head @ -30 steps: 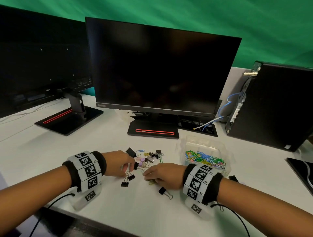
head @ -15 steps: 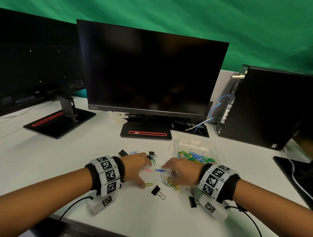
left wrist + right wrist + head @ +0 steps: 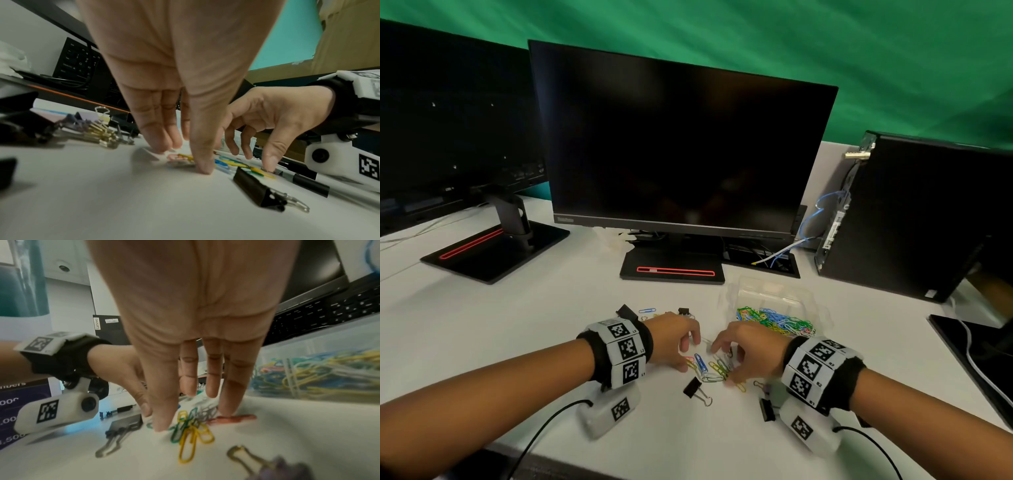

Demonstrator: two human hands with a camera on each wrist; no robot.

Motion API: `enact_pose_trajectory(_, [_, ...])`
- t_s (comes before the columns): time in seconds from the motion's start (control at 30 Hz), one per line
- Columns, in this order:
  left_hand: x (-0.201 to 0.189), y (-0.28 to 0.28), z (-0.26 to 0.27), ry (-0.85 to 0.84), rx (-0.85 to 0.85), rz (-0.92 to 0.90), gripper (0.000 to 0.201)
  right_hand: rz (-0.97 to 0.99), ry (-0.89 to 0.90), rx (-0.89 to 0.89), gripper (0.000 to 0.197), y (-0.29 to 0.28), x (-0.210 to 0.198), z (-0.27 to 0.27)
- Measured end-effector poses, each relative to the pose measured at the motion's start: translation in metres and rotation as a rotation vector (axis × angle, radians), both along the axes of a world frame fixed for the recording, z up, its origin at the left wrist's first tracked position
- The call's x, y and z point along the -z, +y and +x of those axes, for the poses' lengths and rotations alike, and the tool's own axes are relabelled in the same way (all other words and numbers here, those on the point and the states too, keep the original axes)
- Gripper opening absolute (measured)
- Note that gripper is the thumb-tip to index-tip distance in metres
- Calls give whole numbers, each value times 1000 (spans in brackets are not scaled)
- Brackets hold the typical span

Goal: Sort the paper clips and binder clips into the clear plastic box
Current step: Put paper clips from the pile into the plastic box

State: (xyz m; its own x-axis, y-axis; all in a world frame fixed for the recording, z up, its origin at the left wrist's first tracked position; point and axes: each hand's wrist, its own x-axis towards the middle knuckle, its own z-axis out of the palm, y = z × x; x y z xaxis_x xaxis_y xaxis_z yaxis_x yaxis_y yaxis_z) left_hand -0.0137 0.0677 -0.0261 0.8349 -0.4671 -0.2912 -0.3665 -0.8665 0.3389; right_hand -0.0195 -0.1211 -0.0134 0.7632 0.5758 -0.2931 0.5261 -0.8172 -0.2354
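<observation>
Several coloured paper clips (image 3: 709, 368) lie loose on the white table between my hands. My left hand (image 3: 688, 356) points down at their left side, thumb tip on the table in the left wrist view (image 3: 185, 155). My right hand (image 3: 722, 363) stands on the right, straight fingers touching the clips (image 3: 191, 431). Neither hand holds anything. A black binder clip (image 3: 693, 389) lies just in front of the clips. The clear plastic box (image 3: 763, 284) behind my right hand holds many paper clips. More binder clips (image 3: 92, 129) sit behind my left hand.
A second black binder clip (image 3: 767, 409) and a purple one (image 3: 766, 389) lie under my right wrist. A monitor stand (image 3: 673, 270) is behind the clips, a computer tower (image 3: 914, 219) at the right, another monitor base (image 3: 493, 250) at the left.
Both hands have slid right from the mixed pile, dragging paper clips out of it. The binder clips now lie behind my left hand, and the paper clips are bunched between my fingertips.
</observation>
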Motion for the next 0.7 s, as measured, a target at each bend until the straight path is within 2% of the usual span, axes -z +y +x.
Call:
enact_pose_trajectory(0.17, [-1, 1, -1, 28, 22, 22, 63, -100, 15, 65, 71, -13, -3, -2])
enact_pose_trajectory(0.3, [-1, -10, -3, 22, 43, 28, 62, -105, 26, 113, 76, -8, 3, -3])
enact_pose_trajectory(0.47, [3, -27, -8, -1, 69, 2, 57, -9, -7, 133, 58, 3, 6, -6])
enact_pose_trajectory(0.7, [7, -35, -6, -37, 79, -44, 44, 143, 67, 200, 23, 3, 10, -4])
